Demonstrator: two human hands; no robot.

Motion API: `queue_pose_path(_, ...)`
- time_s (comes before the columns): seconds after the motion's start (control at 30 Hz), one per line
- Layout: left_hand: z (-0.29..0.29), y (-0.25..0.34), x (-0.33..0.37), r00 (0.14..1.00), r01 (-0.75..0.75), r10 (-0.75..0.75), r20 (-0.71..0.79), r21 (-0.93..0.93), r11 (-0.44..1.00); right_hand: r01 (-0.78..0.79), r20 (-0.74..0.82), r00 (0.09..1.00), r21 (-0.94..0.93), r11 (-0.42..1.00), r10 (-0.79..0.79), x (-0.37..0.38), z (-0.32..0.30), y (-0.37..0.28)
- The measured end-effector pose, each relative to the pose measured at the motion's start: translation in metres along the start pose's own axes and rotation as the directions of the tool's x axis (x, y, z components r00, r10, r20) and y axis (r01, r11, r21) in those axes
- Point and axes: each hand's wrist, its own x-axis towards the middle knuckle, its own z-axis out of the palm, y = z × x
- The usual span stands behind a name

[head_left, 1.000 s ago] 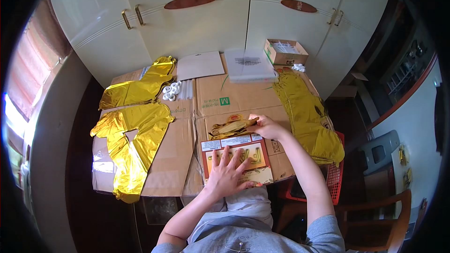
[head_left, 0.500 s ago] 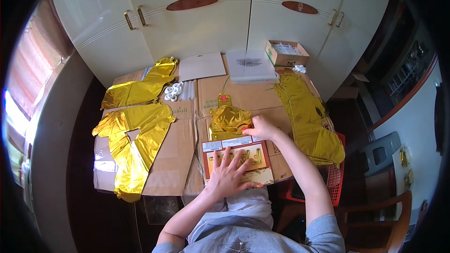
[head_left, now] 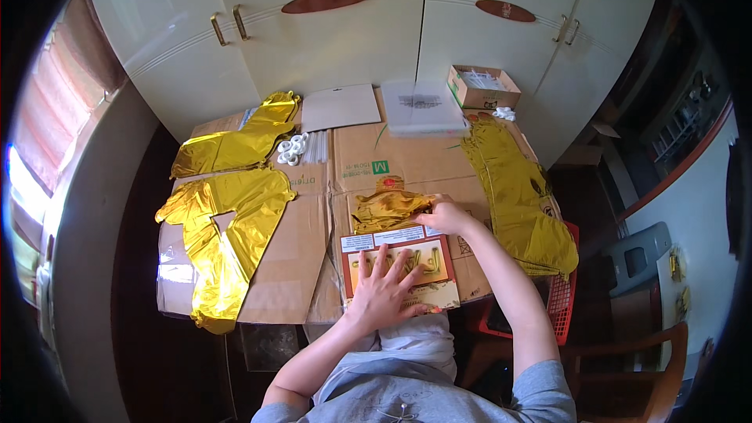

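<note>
My left hand (head_left: 377, 288) lies flat with spread fingers on a printed cardboard sleeve (head_left: 439, 254), brown-edged with a picture of gold letters, at the table's near edge. Just beyond the sleeve is a folded, crumpled gold foil balloon (head_left: 384, 208), its near edge against the sleeve's far edge. The fingers of my right hand (head_left: 445, 215) are closed on the balloon's right end; the fingertips are partly hidden. A reddish patch shows at the balloon's far tip.
Flat gold foil balloons (head_left: 235, 227) lie on the left, others (head_left: 513, 196) on the right. White ribbon rolls (head_left: 292, 149), clear straws (head_left: 316, 147), a grey board (head_left: 340, 107), a clear plastic sleeve (head_left: 423, 113) and an open carton (head_left: 484, 88) line the back. A red basket (head_left: 562, 298) stands below right.
The middle balloon has crumpled down toward me, and its far tip has come nearer, baring a green mark on the cardboard. My right hand has shifted slightly right; my left has stayed put.
</note>
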Motion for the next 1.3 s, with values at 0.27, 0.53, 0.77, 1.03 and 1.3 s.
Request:
queue_pose_path(0.27, 0.001, 0.001, 0.001, 1.000, -0.003, 0.003, -0.003, -0.021, 1.000, -0.030, -0.019, 0.999, 0.019, 0.999, 0.030, -0.005, -0.001, -0.008)
queue_pose_path(0.53, -0.002, 0.002, 0.001, 1.000, 0.001, 0.000, 0.021, -0.015, 1.000, -0.006, -0.020, 1.000, 0.065, 0.998, 0.007, -0.009, 0.001, 0.001)
queue_pose_path(0.77, -0.003, 0.001, 0.001, 0.998, -0.023, 0.023, 0.059, -0.006, 1.000, 0.068, -0.037, 0.997, 0.154, 0.986, -0.063, -0.019, 0.001, 0.003)
queue_pose_path(1.03, -0.002, 0.000, -0.001, 0.999, -0.027, 0.027, 0.037, 0.007, 1.000, 0.271, -0.007, 0.963, 0.008, 0.963, -0.271, -0.028, -0.005, -0.036)
queue_pose_path(1.3, 0.005, -0.006, -0.004, 0.993, -0.018, 0.030, 0.118, -0.099, 0.995, 0.515, -0.044, 0.847, -0.179, 0.838, -0.530, -0.072, 0.028, -0.030)
